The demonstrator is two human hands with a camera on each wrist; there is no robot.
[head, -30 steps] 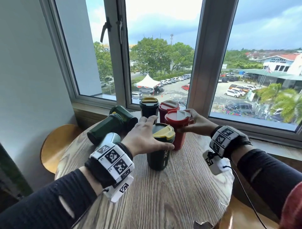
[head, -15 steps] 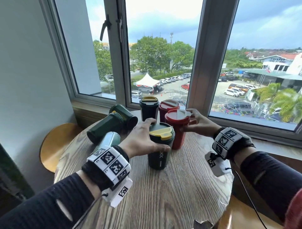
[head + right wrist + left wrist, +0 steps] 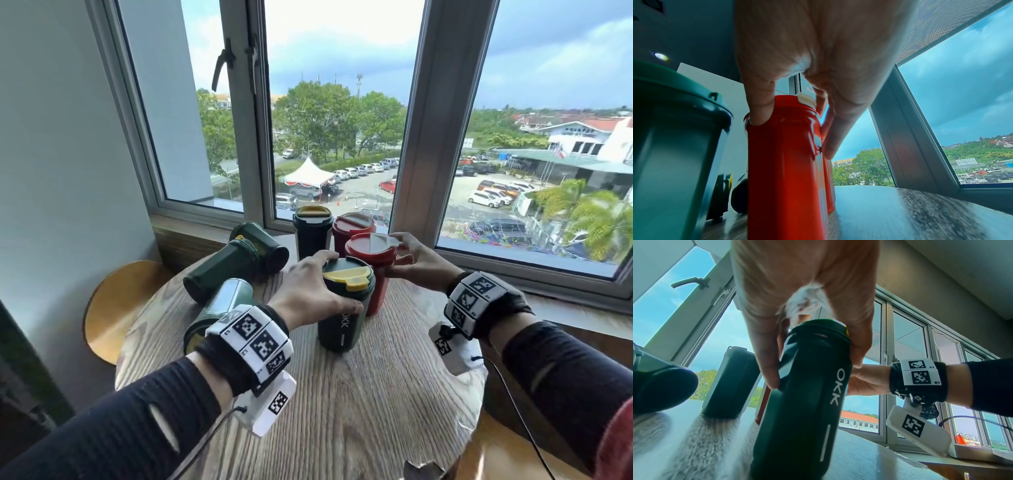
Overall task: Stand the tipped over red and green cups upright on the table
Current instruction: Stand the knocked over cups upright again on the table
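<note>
Left hand (image 3: 310, 291) grips the upright green cup (image 3: 342, 315) near its yellow lid, cup standing mid table (image 3: 376, 411). Right hand (image 3: 416, 262) fingers curl around the upright red cup (image 3: 376, 270), touching the green one. Three green cups (image 3: 219, 270) lie tipped at left.

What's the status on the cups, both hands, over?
Left hand grips upright green cup at its rim. Right hand grips upright red cup. Three green cups still lie tipped at left; nothing blocks them.
</note>
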